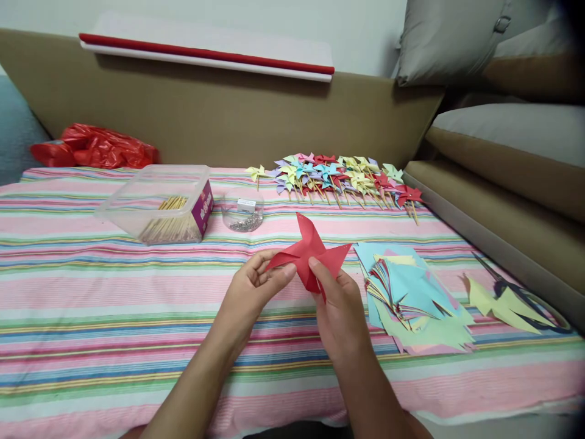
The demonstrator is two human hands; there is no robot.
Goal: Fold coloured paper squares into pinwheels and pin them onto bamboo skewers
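Note:
Between my two hands, above the striped cloth, is a red paper pinwheel (307, 247) without a stick that I can see. My left hand (258, 277) pinches its left blade between thumb and fingers. With the thumb on the front near the centre and fingers behind, my right hand (336, 299) grips the lower right part. To the right lies a stack of cut coloured paper sheets (418, 292). Beyond my left hand stands a round clear tub (244, 213) of small metal pins. A clear plastic box (150, 210) of wooden sticks is left of it.
Many finished pinwheels on sticks (338, 174) lie at the back. Scissors (525, 299) rest at the right, partly under a yellow paper piece (503, 305). A red plastic bag (100, 146) sits at the back left. Cushions (512, 140) border the right side.

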